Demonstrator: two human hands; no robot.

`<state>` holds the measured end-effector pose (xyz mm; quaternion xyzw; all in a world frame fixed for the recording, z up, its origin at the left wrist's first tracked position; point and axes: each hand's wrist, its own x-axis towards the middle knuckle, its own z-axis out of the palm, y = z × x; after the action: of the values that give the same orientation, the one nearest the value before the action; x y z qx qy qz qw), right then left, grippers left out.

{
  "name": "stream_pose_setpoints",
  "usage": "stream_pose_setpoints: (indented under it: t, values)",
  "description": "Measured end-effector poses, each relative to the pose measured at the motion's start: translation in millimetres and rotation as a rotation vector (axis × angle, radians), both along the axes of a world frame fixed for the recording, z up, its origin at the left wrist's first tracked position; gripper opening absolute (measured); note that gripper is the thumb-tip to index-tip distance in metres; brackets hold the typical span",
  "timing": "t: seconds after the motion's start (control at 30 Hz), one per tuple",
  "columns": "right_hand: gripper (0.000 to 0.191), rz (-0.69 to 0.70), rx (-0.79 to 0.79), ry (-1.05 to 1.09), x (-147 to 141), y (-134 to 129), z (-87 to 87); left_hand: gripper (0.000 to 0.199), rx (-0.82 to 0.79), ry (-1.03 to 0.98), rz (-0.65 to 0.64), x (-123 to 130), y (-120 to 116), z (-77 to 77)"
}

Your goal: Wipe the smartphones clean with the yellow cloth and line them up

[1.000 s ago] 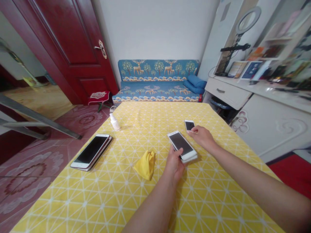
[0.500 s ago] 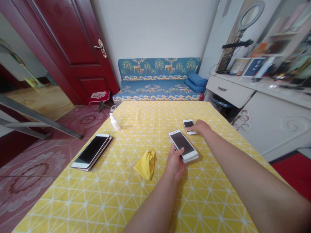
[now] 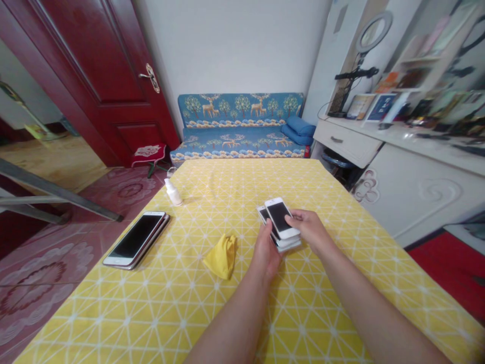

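Note:
A small white smartphone [image 3: 279,218] lies over a stack of larger white smartphones [image 3: 291,246], near the right of the table. My left hand [image 3: 267,251] grips the stack from its left side, thumb on the edge. My right hand [image 3: 307,226] pinches the small phone at its right edge, thumb on the dark screen. To the left of my hands is a crumpled yellow cloth [image 3: 222,257]. Farther left, a white phone [image 3: 138,238] rests on another phone at the table's edge. How many phones are under the small one is partly hidden.
The table has a yellow patterned tablecloth [image 3: 197,318]. A white spray bottle [image 3: 173,193] stands near its left edge. Beyond are a blue patterned sofa [image 3: 235,136], a red stool [image 3: 149,151] and a red door [image 3: 98,71]. A white cabinet [image 3: 409,187] is at the right.
My right hand has lifted the small phone off the table and brought it left and nearer, onto the stack in my left hand. The view has shifted slightly right.

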<state>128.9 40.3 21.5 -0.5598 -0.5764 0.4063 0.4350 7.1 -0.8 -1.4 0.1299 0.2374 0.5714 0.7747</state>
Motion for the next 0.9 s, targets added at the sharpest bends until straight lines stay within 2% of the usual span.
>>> stream_pose_setpoints:
  t: [0.13, 0.23, 0.33, 0.4, 0.43, 0.5, 0.57, 0.63, 0.7, 0.8, 0.9]
  values:
    - [0.031, -0.029, 0.081, -0.169, -7, -10, 2.1, 0.048, 0.089, 0.045, 0.051, 1, -3, -0.4]
    - [0.03, -0.068, 0.13, -0.251, -9, -15, 4.3, 0.047, 0.087, 0.097, 0.096, 2, -4, -1.4]
    - [0.029, -0.194, 0.204, -0.327, -12, -20, -0.1, 0.043, 0.093, 0.128, 0.113, 3, -5, -1.0]
    - [0.036, -0.3, 0.259, -0.336, -15, -22, -6.3, 0.04, 0.123, 0.149, 0.13, 3, -6, -0.2]
    - [0.041, -0.326, 0.277, -0.284, -17, -22, -9.4, 0.039, 0.147, 0.163, 0.142, 2, -6, 0.4]
    - [0.05, -0.291, 0.261, -0.061, -20, -21, -13.6, 0.039, 0.211, 0.207, 0.179, 1, -7, 1.5]
    - [0.051, -0.175, 0.2, 0.191, -23, -21, -14.7, 0.042, 0.295, 0.277, 0.201, 0, -8, 2.8]
    - [0.045, -0.048, 0.146, 0.352, -25, -22, -14.6, 0.046, 0.387, 0.357, 0.196, -3, -8, 3.9]
    - [0.038, 0.01, 0.157, 0.448, -27, -25, -15.6, 0.049, 0.468, 0.44, 0.171, -4, -8, 3.8]
    - [0.034, -0.035, 0.231, 0.559, -30, -32, -20.3, 0.052, 0.558, 0.604, 0.167, -6, -7, 0.2]
    - [0.035, -0.043, 0.3, 0.578, -31, -38, -24.8, 0.054, 0.637, 0.782, 0.179, -8, -6, -5.4]
